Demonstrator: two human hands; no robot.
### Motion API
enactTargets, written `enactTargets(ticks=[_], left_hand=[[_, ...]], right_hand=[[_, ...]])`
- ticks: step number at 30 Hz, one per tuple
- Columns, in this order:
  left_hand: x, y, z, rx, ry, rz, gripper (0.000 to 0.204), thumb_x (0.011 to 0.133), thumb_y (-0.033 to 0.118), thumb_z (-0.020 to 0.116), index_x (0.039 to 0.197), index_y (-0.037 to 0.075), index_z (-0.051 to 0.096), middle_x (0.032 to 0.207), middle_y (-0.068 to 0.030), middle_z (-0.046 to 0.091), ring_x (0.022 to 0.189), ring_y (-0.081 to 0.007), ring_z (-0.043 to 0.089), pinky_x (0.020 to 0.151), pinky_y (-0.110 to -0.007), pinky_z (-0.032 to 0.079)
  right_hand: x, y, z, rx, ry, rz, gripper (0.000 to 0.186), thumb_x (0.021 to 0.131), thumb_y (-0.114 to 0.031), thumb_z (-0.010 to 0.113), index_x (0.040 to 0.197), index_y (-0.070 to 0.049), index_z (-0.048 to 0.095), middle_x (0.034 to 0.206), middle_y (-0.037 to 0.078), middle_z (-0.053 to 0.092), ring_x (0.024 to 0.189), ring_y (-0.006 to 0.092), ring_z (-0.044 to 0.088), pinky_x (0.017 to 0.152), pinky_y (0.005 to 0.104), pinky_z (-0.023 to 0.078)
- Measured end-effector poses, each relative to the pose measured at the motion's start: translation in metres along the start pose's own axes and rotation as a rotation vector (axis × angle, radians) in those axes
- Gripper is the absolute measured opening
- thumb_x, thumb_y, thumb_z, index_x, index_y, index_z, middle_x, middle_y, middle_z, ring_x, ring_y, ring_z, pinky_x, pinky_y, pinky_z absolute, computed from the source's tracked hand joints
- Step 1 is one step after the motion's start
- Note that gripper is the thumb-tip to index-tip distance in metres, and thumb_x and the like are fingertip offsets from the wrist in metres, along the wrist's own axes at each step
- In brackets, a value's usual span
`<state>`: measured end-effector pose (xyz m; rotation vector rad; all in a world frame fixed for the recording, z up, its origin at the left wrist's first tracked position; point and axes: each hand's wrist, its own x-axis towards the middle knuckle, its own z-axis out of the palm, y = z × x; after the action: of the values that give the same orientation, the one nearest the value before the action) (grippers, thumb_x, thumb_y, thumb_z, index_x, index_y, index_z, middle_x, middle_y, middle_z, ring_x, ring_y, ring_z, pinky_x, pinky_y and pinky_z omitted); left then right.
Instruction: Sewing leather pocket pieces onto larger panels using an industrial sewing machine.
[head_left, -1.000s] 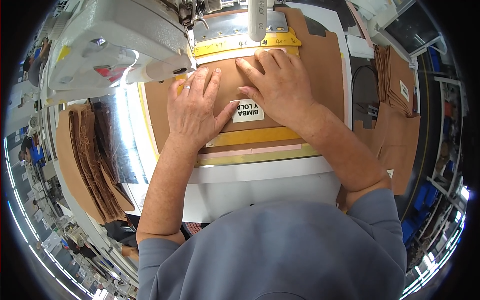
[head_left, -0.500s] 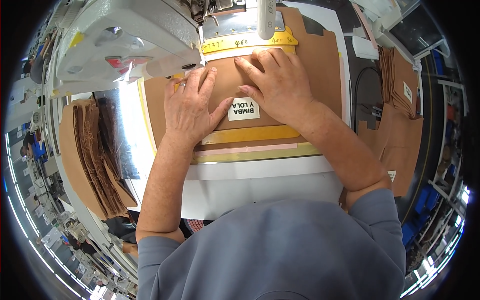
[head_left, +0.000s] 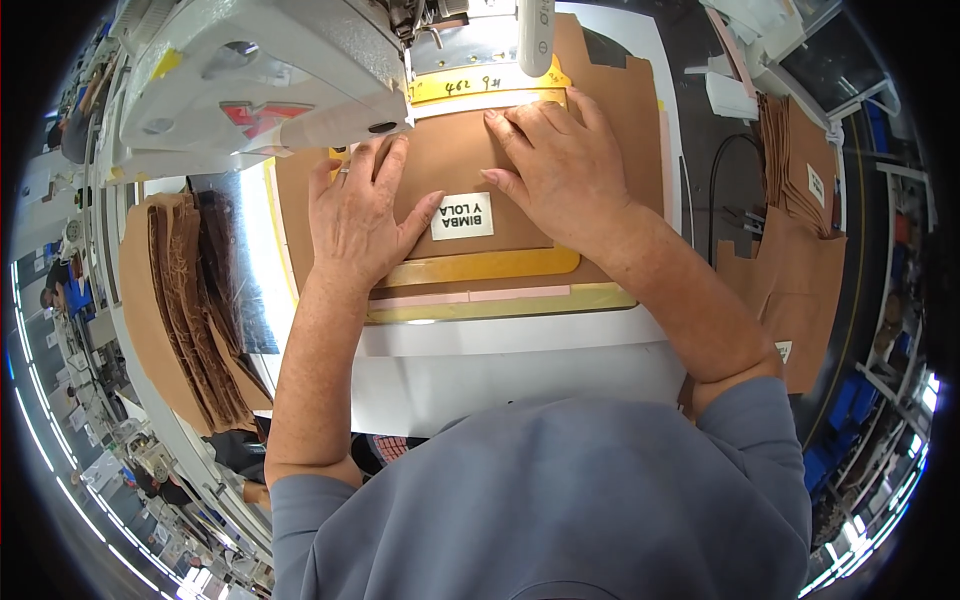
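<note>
Under a white sewing machine head (head_left: 250, 90), a brown panel (head_left: 450, 155) lies in a jig with yellow strips (head_left: 470, 268). My left hand (head_left: 365, 215) rests palm-down on the panel's left part, fingers spread, fingertips beside the machine head. My right hand (head_left: 565, 175) lies on the right part, fingers apart, fingertips near the upper yellow template (head_left: 485, 85) marked in pen, which has a metal plate (head_left: 470, 58) above it. Between my hands is a white label (head_left: 461, 214) with black lettering. The needle area is partly hidden by the head.
Stacks of brown pieces lie left (head_left: 170, 310) and right (head_left: 790, 160), with a loose brown piece (head_left: 780, 300) at the right. A black cable (head_left: 715, 180) runs beside the white board (head_left: 520, 340). People and other machines are small at the far left.
The jig, panel and label have shifted left, away from the right-hand stack, and both my hands have moved left with them, still lying on the panel.
</note>
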<state>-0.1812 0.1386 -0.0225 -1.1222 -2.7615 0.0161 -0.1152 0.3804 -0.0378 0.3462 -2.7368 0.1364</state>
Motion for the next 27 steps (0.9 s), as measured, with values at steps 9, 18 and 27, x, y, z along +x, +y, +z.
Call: enactTargets(ticks=[9,18,27], left_hand=[[0.0,0.006,-0.006,0.076,-0.024,-0.064,0.072,0.088,0.061,0.066,0.145,0.018,0.057,0.132,-0.0068,0.06,0.109,-0.0193,0.064,0.103,-0.043,0.037],[-0.002,0.0,-0.005,0.126,-0.05,-0.09,0.076,0.086,0.072,0.062,0.146,0.025,0.059,0.133,-0.0078,0.06,0.108,-0.0199,0.065,0.104,-0.045,0.036],[-0.006,-0.008,-0.006,0.172,-0.07,-0.103,0.075,0.088,0.072,0.059,0.148,0.028,0.056,0.137,-0.011,0.058,0.122,-0.0202,0.059,0.107,-0.046,0.035]], right_hand=[[-0.002,0.003,-0.011,0.024,-0.04,-0.008,0.049,0.087,-0.043,0.074,0.125,-0.011,0.071,0.117,-0.002,0.066,0.117,0.0178,0.055,0.11,0.0407,0.039],[-0.002,0.003,-0.006,0.031,0.014,-0.05,0.05,0.087,-0.046,0.074,0.123,-0.011,0.073,0.113,-0.002,0.066,0.114,0.0187,0.056,0.109,0.0414,0.039],[0.003,-0.004,0.0,0.09,-0.001,-0.052,0.052,0.088,-0.045,0.074,0.125,-0.009,0.071,0.119,-0.001,0.066,0.119,0.0196,0.052,0.114,0.0474,0.038]])
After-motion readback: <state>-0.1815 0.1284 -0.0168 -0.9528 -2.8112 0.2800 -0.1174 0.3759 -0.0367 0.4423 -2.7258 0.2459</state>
